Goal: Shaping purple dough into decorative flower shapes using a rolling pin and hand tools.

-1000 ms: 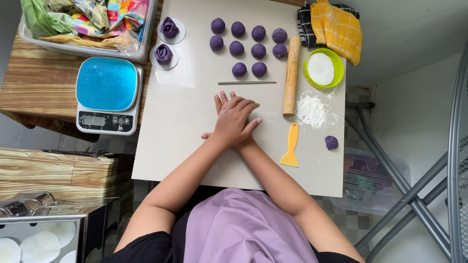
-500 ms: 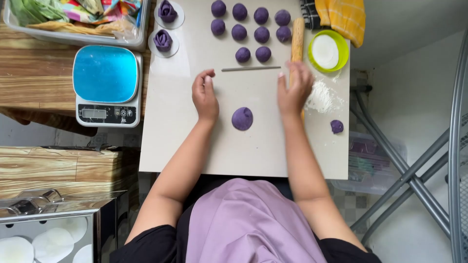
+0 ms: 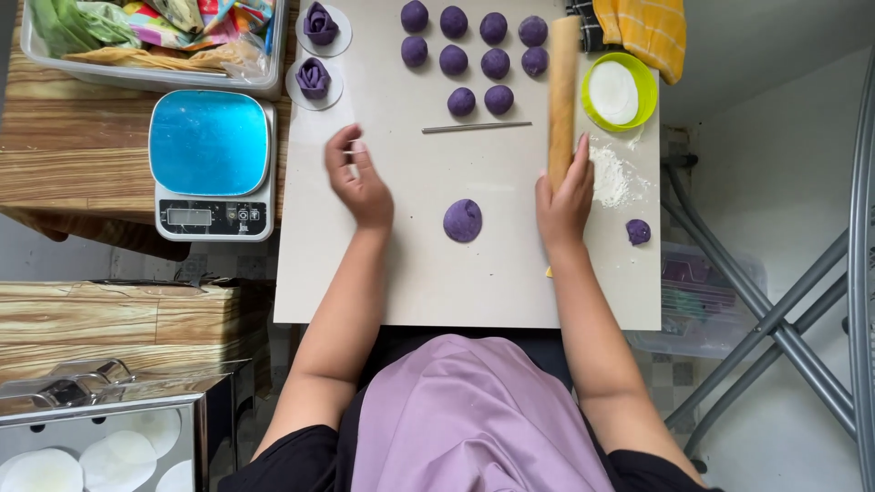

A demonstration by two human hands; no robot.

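Right hand (image 3: 563, 199) gripping rolling pin (image 3: 562, 96), flattened purple dough (image 3: 463, 220) between hands, left hand (image 3: 360, 179) empty

On the pale tabletop (image 3: 474, 282) a flattened purple dough disc (image 3: 463, 220) lies between the person's two hands. The right hand (image 3: 563, 199) rests its fingers on the near end of a wooden rolling pin (image 3: 562, 91), which lies lengthwise beside a patch of loose flour (image 3: 612, 180). The left hand (image 3: 360, 180) is raised and open, blurred, holding nothing. Ten purple dough balls (image 3: 474, 50) sit in rows beyond a thin metal rod (image 3: 476, 128). A blue-topped kitchen scale (image 3: 210, 164) stands left of the tabletop.
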